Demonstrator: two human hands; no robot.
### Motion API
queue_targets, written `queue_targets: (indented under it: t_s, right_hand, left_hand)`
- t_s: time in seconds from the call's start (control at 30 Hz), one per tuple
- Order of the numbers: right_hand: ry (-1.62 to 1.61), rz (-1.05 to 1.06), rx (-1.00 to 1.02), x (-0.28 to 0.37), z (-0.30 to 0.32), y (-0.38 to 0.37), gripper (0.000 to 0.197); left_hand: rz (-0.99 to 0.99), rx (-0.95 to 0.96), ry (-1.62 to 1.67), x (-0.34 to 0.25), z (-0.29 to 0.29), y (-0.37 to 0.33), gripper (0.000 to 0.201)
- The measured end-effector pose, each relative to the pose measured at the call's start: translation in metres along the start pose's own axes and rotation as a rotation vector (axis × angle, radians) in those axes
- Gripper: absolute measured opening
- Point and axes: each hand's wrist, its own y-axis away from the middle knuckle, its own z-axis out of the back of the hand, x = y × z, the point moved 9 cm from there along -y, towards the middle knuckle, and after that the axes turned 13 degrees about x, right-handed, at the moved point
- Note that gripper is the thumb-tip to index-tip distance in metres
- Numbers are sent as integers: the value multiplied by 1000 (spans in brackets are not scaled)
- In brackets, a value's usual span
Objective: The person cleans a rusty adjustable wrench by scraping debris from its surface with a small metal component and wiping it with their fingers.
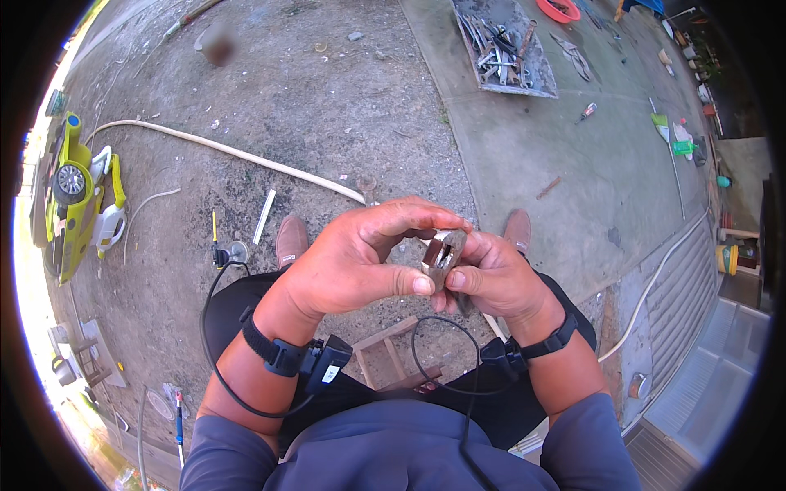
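Note:
Between my two hands, in front of my lap, is a small worn metal block (431,260) with an oblong slot facing up and a brownish inner side. My left hand (344,254) grips it from the left, thumb on its lower edge and forefinger curled over its top. My right hand (506,282) is closed on its right side, with the thumb pressed near the slot. Fingers cover the underside of the block, so its full shape is hidden. Just below the right fingers a dark piece shows, and I cannot make out whether it belongs to the block.
A metal tray (540,80) of wrenches lies ahead on the right, near a red basin (560,10), gloves (571,57) and a screwdriver (586,112). A pale pole (237,154) and a yellow-green machine (78,196) are on the left. Cables hang from both wrist straps.

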Motion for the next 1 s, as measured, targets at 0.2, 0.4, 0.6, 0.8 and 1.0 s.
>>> queue_targets:
  t_s: [0.2,0.4,0.6,0.8,1.0]
  right_hand:
    - [53,42,-9,-2,5,-2,19]
    - [108,-35,-62,6,6,2,15]
    - [95,-6,-67,2,5,0,14]
    - [-25,13,-52,-1,5,-2,14]
    - [-61,34,-44,-1,6,-3,11]
  left_hand:
    - [48,-18,49,4,2,0,58]
    - [60,-22,6,1,4,0,57]
    - [23,-26,0,1,4,1,58]
    - [26,-65,-43,2,10,2,57]
    - [3,-71,-31,4,10,1,58]
